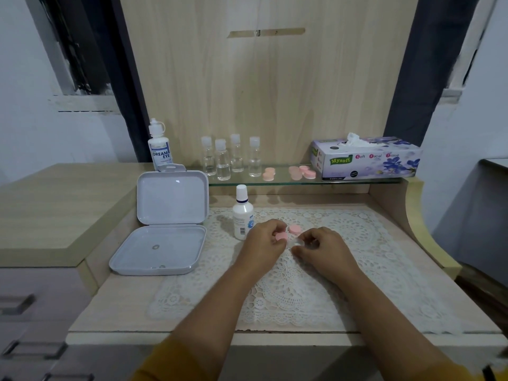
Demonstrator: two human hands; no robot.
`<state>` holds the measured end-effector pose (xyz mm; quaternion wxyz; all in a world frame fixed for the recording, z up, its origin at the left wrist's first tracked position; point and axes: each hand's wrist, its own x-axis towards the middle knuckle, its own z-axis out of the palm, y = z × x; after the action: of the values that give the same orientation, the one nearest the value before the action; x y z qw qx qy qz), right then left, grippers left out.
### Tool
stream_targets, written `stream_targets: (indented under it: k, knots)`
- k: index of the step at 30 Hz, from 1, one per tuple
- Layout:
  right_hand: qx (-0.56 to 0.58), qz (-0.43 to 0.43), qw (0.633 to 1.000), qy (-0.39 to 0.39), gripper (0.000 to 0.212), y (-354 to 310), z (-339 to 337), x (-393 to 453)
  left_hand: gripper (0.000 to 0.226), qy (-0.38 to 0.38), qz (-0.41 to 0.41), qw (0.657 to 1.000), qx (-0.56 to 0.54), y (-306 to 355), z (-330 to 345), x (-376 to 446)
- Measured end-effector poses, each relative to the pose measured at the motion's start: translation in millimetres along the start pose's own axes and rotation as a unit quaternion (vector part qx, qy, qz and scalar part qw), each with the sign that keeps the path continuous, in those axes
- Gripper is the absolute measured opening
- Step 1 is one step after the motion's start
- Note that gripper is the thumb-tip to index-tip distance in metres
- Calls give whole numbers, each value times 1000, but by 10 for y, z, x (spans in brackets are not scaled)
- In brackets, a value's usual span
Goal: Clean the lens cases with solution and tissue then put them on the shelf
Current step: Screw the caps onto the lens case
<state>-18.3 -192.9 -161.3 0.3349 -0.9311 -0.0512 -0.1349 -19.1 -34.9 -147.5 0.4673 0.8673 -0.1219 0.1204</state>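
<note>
A: Logging hands first. Left hand (264,239): fingers curled, pinching a pink cap (281,237) at its fingertips. Right hand (323,247): fingers curled round a clear lens case (298,243), small and hard to make out. The two hands sit close together over the lace mat (343,284), near centre of the desk (115,303).

B: Loose parts?

A: One more pink cap (295,229) lies on the mat, at twelve o'clock from the gap between the hands, apart from both.

B: Solution?

A: White solution bottle (242,214), upright, capped, at ten o'clock from the left hand, just beside it.

B: Shelf stock?

A: Glass shelf (357,181) at twelve o'clock: four clear small bottles (229,159), then pink lens cases (291,173) in two clusters, then a tissue box (365,159) at one o'clock with a tissue sticking up. A Dream Eye bottle (160,148) stands at the shelf's left end.

B: Anything else?

A: Grey hinged box (165,224), lid open and upright, at nine o'clock from the hands.
</note>
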Motion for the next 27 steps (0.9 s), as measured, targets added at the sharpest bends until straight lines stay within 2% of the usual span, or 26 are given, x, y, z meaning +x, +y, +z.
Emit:
stream_targets:
  k: [14,19,24,27]
  knots:
    - [27,-4,1000,-1,31,47,25,17,30,10,46,989,137,-85,108,48]
    - [34,1,999,-7,35,58,27,21,30,-1,39,992,123,-122,105,65]
    - [32,2,999,-8,33,63,39,23,28,-32,87,988,126,-154,98,42]
    - [33,4,999,-6,33,65,34,25,28,-36,89,991,97,-179,84,39]
